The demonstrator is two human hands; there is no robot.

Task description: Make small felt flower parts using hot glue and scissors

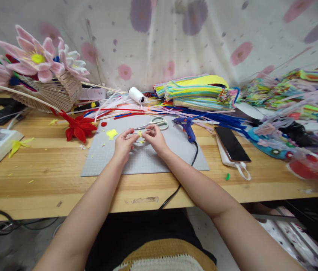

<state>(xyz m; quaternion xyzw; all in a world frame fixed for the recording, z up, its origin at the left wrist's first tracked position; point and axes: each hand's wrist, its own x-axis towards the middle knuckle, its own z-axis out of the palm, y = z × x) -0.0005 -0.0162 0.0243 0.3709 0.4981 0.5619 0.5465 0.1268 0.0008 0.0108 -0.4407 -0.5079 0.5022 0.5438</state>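
Over the grey cutting mat (99,158), my left hand (125,145) and my right hand (155,139) are close together with fingers pinched. Between their fingertips is a small yellow piece (140,133); its exact kind is too small to make out. Both hands appear closed on it. A pair of scissors (160,122) with pale handles lies just behind my fingers. To the left on the mat is a bright yellow scrap (111,134), with a small red piece (104,124) behind it. A blue glue gun (186,128) rests right of my right hand.
A red fuzzy flower (78,127) lies left of the mat, below pink flowers (36,56). Bundles of pipe cleaners (195,92) and a white thread spool (136,95) line the back. A phone (232,144) lies at right. The glue gun's black cord (195,154) crosses the mat.
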